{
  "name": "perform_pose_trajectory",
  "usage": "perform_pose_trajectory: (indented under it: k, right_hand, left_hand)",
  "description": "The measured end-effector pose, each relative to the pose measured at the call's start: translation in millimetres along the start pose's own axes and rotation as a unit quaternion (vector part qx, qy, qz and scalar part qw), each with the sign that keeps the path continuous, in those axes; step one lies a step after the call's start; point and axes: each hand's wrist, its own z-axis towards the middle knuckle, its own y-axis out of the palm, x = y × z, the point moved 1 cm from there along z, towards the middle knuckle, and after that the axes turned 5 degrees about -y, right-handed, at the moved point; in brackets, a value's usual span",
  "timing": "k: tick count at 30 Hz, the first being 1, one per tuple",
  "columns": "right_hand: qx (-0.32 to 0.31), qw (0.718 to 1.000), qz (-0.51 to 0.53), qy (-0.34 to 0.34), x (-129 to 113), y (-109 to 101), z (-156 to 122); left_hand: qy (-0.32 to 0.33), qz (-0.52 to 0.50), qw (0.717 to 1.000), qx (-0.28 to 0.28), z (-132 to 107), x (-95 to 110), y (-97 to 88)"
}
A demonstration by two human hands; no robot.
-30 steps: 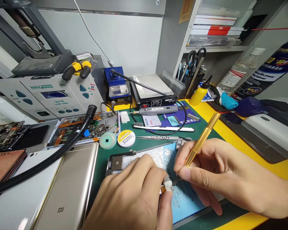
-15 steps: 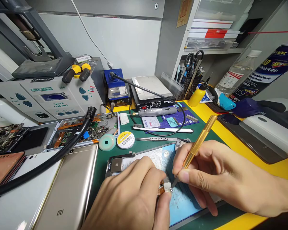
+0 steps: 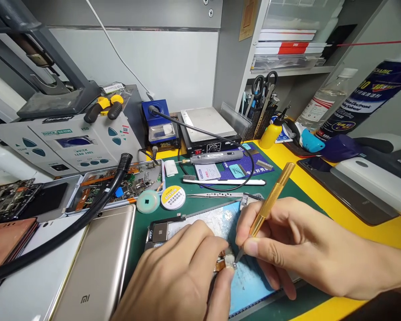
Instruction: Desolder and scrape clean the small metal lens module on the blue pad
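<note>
Fingers (image 3: pixel 214 248) of the left hand (image 3: pixel 178 272) pinch and partly hide a component (image 3: pixel 230 260), the right hand (image 3: pixel 294 247) pinching a golden tool (image 3: pixel 272 198).

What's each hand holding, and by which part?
The right hand grips the gold tool low on its handle; the left hand pinches a small part by its sides.

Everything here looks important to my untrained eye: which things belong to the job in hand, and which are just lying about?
In the job: gold tool, in the right fingers; small part, in the left fingers; blue board, beneath.

Apparently just lying about: brush; tweezers; pliers; gold phone.
</note>
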Motion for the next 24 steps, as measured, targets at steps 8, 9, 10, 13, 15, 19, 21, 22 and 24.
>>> perform_pose_trajectory:
  k: [8,9,10,13,15,19,21,22,24]
  right_hand:
    - [0.002,1.000,0.024,0.010,2.4,-2.1,0.4]
    - [0.004,1.000,0.025,0.013,1.3,-1.6,0.9]
    - [0.008,1.000,0.025,0.015,0.0,-1.2,1.5]
    - [0.010,1.000,0.023,0.016,-3.0,-0.4,3.4]
    - [0.009,1.000,0.021,0.014,-4.0,-0.3,3.9]
    - [0.006,1.000,0.020,0.015,-3.6,-0.7,2.5]
    - [0.006,1.000,0.021,0.013,-2.6,-0.7,1.6]
    - [0.007,1.000,0.022,0.010,-2.0,-0.6,1.4]
    - [0.007,1.000,0.026,0.005,-0.9,-0.2,1.4]
  left_hand:
    - [-0.005,-0.045,0.998,-0.035,2.2,-0.9,-4.2]
    - [-0.006,-0.045,0.998,-0.036,2.5,-0.8,-4.6]
    - [-0.005,-0.045,0.998,-0.036,2.7,-0.7,-5.0]
    - [0.000,-0.042,0.999,-0.034,3.1,-1.2,-5.1]
    - [0.003,-0.039,0.999,-0.028,3.0,-2.0,-4.5]
    - [0.009,-0.037,0.999,-0.026,2.6,-2.1,-3.2]
    - [0.011,-0.037,0.999,-0.024,3.0,-1.2,-3.9]
    - [0.012,-0.037,0.999,-0.020,3.4,-0.6,-4.7]
    - [0.014,-0.034,0.999,-0.015,4.6,0.5,-6.8]
